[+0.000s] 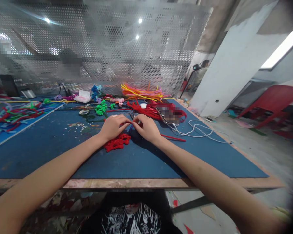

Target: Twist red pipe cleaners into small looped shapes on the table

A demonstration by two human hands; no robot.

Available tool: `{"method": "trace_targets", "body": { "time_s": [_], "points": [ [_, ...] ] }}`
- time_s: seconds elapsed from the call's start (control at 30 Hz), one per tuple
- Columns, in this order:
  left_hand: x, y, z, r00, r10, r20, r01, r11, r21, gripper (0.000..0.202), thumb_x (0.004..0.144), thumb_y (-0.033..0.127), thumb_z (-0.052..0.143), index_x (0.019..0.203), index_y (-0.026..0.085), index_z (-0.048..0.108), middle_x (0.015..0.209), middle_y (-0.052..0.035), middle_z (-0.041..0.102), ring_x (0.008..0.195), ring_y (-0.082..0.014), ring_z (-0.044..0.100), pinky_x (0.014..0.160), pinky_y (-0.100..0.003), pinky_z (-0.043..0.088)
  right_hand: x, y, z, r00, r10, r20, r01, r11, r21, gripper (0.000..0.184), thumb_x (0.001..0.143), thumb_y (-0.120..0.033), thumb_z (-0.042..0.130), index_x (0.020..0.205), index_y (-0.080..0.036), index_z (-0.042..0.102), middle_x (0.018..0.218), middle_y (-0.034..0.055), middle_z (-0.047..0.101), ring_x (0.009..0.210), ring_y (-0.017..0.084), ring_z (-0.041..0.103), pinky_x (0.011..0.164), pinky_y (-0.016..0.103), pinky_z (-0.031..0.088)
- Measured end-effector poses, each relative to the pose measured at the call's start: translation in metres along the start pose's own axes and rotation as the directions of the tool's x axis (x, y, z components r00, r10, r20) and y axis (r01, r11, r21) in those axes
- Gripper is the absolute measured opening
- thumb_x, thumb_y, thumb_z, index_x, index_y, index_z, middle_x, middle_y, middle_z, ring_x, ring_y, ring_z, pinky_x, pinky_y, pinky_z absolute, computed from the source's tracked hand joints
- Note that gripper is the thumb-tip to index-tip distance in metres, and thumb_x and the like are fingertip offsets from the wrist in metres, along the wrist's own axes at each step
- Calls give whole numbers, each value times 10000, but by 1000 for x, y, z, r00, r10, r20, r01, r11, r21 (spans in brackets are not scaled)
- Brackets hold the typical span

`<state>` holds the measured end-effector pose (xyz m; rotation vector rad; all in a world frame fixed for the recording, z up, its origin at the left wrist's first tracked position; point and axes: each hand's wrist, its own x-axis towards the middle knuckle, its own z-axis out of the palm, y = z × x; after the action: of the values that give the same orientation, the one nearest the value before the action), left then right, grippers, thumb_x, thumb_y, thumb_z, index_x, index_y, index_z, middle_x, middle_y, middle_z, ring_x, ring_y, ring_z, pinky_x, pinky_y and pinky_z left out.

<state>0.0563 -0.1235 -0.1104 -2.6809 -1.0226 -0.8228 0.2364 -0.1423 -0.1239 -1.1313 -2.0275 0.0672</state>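
red pipe cleaner (134, 123) sat pinched between our left hand (113, 127) and right hand (147, 129), fingertips together, near the table's (51, 146) middle; its free end ran rightward toward the right edge.

A blue felt-covered table (51, 152) with a worn wooden front edge carries everything. Taking the blurred smartphone (169, 114) as landmark: a white charging cable (197, 131) loops just right of it, a heap of red pipe cleaners (146, 109) lies just left, and an orange-and-yellow pipe cleaner bundle (141, 92) sits behind. A twisted red pipe cleaner piece (117, 143) lies nearer the front edge, left of the phone. Green pipe cleaner shapes (101, 108), a tape roll (84, 112) and a white plastic box (83, 97) lie further left.
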Motion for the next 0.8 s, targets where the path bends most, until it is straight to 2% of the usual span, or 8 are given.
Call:
{"method": "trace_targets", "body": {
  "time_s": [0.23, 0.47, 0.67, 0.8],
  "points": [
    [1, 2, -1, 1000, -14, -14, 14, 1000, -22, 222, 881, 320, 456, 943, 185, 620, 940, -31, 665, 875, -182, 595, 785, -305, 409, 3, 3, 4, 989, 145, -6, -139, 959, 246, 133, 781, -288, 515, 712, -175, 532, 683, 7, 561, 595, 116, 483, 593, 242, 362],
    [0, 4, -1, 999, -26, -40, 25, 999, -29, 220, 888, 319, 440, 958, 188, 602, 969, -35, 655, 915, -181, 589, 811, -305, 408, 7, 13, 12, 960, 245, 140, -282, 841, 462, 300, 767, -462, 465, 663, -183, 494, 533, -38, 479, 426, 81, 438, 443, 212, 362],
    [0, 3, -1, 992, 41, -123, -47, 998, -41, 192, 891, 292, 441, 935, 176, 588, 968, -42, 640, 930, -167, 573, 811, -282, 412, 8, 15, 13, 947, 252, 198, -319, 797, 513, 328, 749, -495, 458, 640, -186, 484, 509, -43, 464, 411, 78, 430, 425, 210, 358],
    [0, 1, 0, 992, 78, -97, -79, 997, -2, 187, 895, 270, 433, 896, 178, 596, 926, -36, 645, 875, -163, 579, 762, -279, 409, 6, 12, 11, 952, 242, 187, -303, 825, 476, 256, 751, -423, 498, 671, -180, 510, 532, -42, 486, 426, 79, 447, 451, 211, 355]
  ]
}}
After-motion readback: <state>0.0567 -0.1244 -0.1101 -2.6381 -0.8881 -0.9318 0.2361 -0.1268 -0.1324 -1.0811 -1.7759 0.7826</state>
